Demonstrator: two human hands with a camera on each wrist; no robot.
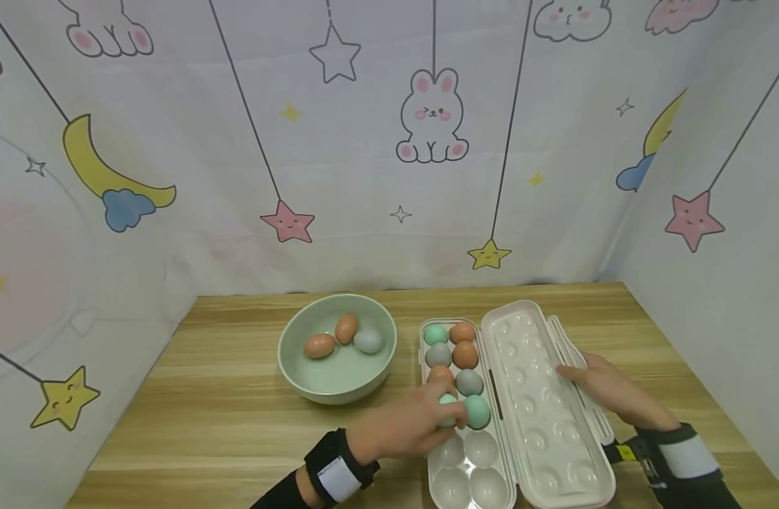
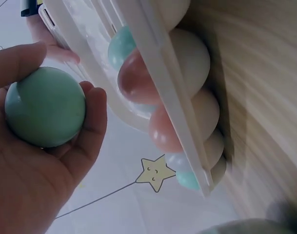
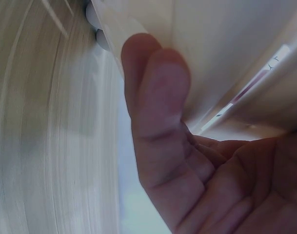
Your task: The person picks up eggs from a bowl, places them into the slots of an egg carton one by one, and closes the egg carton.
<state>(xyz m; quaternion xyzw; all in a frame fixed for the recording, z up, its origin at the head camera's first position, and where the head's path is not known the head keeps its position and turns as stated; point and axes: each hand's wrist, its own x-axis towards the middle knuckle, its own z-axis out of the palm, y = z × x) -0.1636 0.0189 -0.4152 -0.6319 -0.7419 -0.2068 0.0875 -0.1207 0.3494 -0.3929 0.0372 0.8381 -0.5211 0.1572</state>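
My left hand (image 1: 408,423) holds a mint-green egg (image 2: 45,107) between thumb and curled fingers, just above the near part of an egg carton (image 1: 502,463). Below and around it, brown, grey and green eggs sit in the carton's two rows; a second green egg (image 1: 477,411) lies right beside my fingertips. The carton's lid (image 1: 523,396) is folded open to the right. My right hand (image 1: 608,387) grips the lid's outer edge, thumb on top and fingers beneath, as the right wrist view shows. Translucent round cups (image 1: 481,447) show at the near end.
Left of the carton stands a pale green bowl (image 1: 338,392) with two brown eggs (image 1: 319,346) and a grey one (image 1: 368,341) inside. Both stand on a wood-grain table (image 1: 211,396). A white printed cloth (image 1: 364,177) hangs behind and along both sides.
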